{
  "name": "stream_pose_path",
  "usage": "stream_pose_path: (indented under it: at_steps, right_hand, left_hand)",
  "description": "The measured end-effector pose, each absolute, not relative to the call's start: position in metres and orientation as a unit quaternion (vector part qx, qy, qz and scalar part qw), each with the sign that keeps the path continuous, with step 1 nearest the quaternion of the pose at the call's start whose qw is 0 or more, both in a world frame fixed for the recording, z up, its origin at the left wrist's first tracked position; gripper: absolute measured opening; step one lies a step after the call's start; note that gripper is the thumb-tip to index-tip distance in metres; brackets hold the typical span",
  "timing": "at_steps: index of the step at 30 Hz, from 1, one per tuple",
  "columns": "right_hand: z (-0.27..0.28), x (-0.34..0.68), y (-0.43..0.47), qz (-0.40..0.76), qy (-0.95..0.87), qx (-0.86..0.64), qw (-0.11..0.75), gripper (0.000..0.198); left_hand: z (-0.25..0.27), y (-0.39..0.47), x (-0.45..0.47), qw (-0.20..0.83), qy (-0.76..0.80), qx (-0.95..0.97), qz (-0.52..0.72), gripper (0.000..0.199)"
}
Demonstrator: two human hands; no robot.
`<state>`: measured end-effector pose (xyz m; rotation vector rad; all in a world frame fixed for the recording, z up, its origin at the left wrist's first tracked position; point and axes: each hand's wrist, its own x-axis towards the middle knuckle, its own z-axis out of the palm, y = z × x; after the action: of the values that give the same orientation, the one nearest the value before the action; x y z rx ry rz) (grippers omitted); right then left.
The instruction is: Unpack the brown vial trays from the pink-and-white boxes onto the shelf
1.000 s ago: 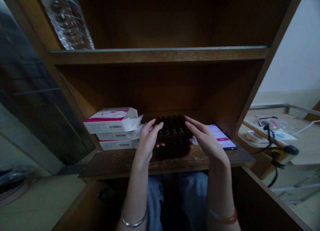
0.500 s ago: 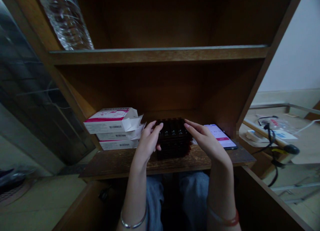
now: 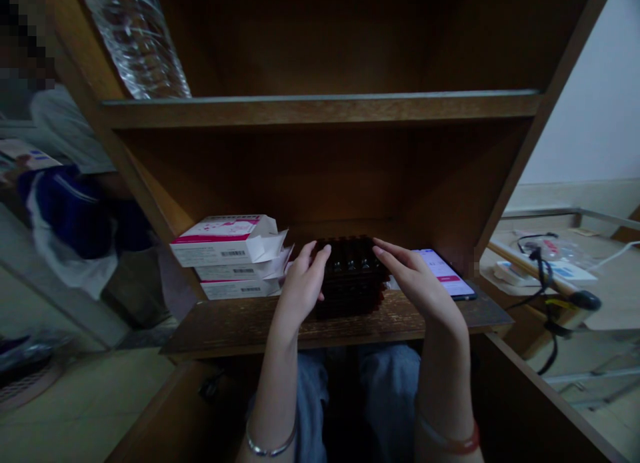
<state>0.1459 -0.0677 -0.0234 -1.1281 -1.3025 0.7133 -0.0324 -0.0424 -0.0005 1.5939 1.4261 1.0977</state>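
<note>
A stack of dark brown, ridged plastic packs with shiny tops stands on the shelf board in front of me. My left hand clasps its left side, thumb near the top corner and some fingertips hidden. From the right, my right hand holds the upper right corner with its fingers fairly straight. The stack's lower part is too dark to make out singly. To the left lie several white and pink cartons piled up, their end flaps open. A phone with a lit screen rests beside my right hand.
A clear water bottle stands on the upper shelf. Beyond the cabinet's left side is a person carrying a blue and white bag. Right of the cabinet, a black cable hangs around a rail near a side surface.
Another person with a bag has come into view at the left. My hands stay around the stack with hardly any movement; the whole view has shifted slightly.
</note>
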Motion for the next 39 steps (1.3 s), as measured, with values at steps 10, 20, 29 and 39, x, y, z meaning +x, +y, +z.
stream_pose_path:
  at_steps: [10,20,29,39]
  right_hand:
    - [-0.025,0.15,-0.067,0.317,-0.58,-0.486,0.571,0.042]
    - [-0.021,0.15,-0.071,0.309,-0.565,-0.492,0.585,0.044]
    - [-0.029,0.163,-0.068,0.316,-0.586,-0.478,0.572,0.034]
    - [-0.028,0.162,-0.07,0.302,-0.575,-0.481,0.589,0.033]
  left_hand:
    - [-0.009,-0.035,-0.03,0.292,0.55,0.639,0.452,0.048]
    - [-0.004,-0.034,-0.033,0.245,0.52,0.618,0.536,0.038]
    - [-0.013,-0.024,-0.033,0.316,0.473,0.637,0.52,0.029]
    - [-0.011,-0.026,-0.035,0.314,0.441,0.632,0.555,0.024]
